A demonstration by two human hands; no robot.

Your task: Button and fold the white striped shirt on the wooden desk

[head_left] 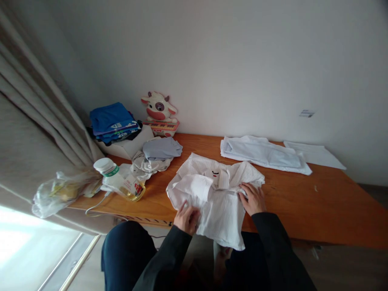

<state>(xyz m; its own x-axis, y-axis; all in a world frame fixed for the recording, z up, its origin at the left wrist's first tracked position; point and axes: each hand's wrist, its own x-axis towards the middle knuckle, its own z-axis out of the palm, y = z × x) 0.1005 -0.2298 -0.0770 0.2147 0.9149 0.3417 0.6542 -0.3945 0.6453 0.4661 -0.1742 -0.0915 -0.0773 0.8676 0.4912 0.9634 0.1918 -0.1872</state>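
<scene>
We look down on a wooden table (303, 202) set against a pale wall. A white shirt (212, 194) lies collar up at the near edge, its lower part hanging over. Our left hand (187, 218) presses flat on the shirt's near left portion; our right hand (252, 198) lies palm down on its right side, fingers toward the collar. Far right: a folded white garment (263, 153). Left: a crumpled grey-blue cloth (160, 148), a bottle lying on its side (118, 178), a plastic bag (60, 192), a blue clothes stack (113, 121), a cow figurine (159, 113). Curtain (36, 121) at far left.
</scene>
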